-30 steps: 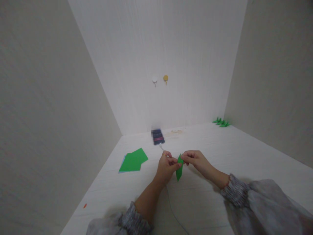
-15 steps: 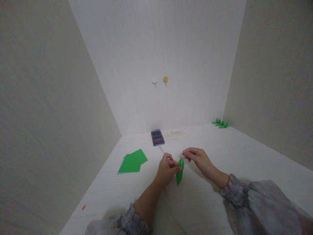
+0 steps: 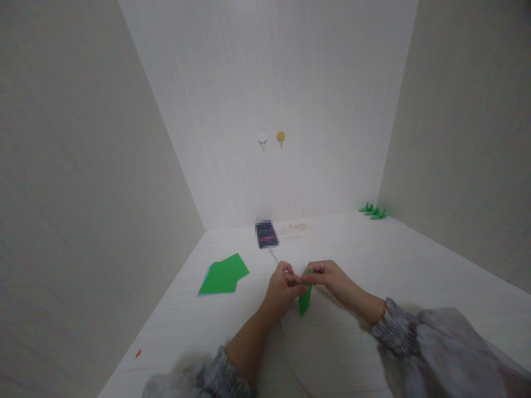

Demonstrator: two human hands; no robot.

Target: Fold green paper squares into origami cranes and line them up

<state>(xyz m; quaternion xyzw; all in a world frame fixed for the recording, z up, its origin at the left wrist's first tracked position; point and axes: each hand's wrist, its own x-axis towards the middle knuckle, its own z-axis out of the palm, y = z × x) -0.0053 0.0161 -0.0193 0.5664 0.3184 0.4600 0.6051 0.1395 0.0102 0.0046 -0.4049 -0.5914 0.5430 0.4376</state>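
Observation:
A narrow folded strip of green paper point(image 3: 305, 303) is held just above the white table, its pointed lower end hanging down. My left hand point(image 3: 286, 287) pinches it from the left between thumb and fingers. From the right, the fingertips of my right hand point(image 3: 322, 272) close on its upper end, so both hands meet there. The fingers hide most of the paper's top part. Left of my hands lie flat green paper sheets point(image 3: 224, 275), with a light blue edge showing beneath them.
A phone with a blurred screen point(image 3: 266, 234) lies near the back wall, a white cable point(image 3: 286, 348) running from it toward me. Small folded green paper figures point(image 3: 375, 211) sit in the back right corner. A small orange piece point(image 3: 138, 353) lies front left. Two hooks point(image 3: 281, 136) hang on the wall.
My right hand has moved down and left onto the folded paper's upper end, covering the pale slit seen there before. My left hand keeps its pinch in nearly the same place.

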